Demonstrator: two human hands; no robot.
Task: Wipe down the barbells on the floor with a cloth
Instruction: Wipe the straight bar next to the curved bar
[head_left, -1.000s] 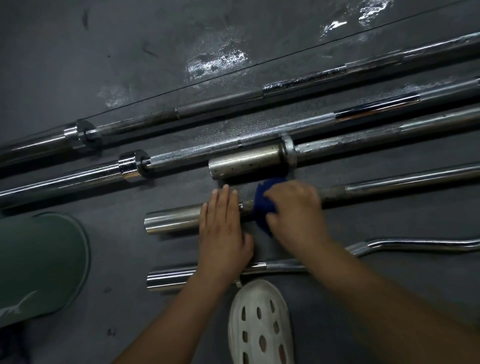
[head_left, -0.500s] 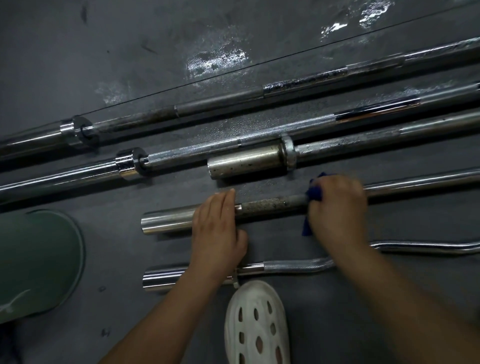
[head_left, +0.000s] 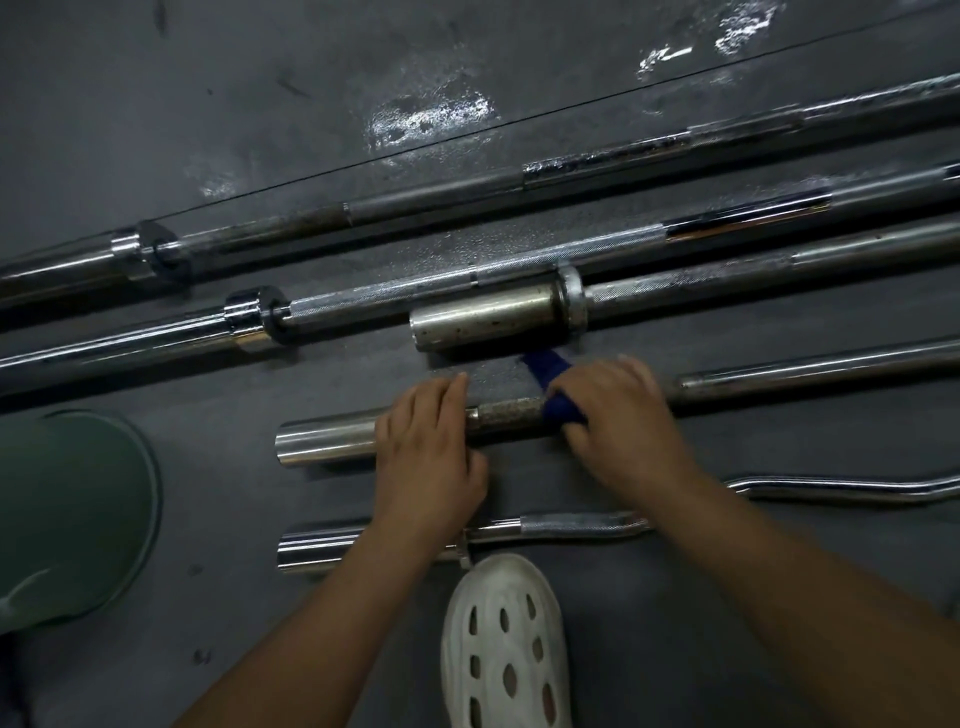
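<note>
Five barbells (head_left: 519, 410) run off-frame; cloth (head_left: 553, 384) mostly hidden.

right hand (head_left: 621, 415) grips blue cloth (head_left: 556, 387) round barbell (head_left: 509, 413) (rusty shaft).

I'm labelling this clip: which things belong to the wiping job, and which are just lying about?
In the job:
- blue cloth, gripped by the right hand
- rusty bar being wiped, left hand resting on its sleeve
- the other bars, e.g. curl bar

Just there:
- green object
- white shoe
</note>
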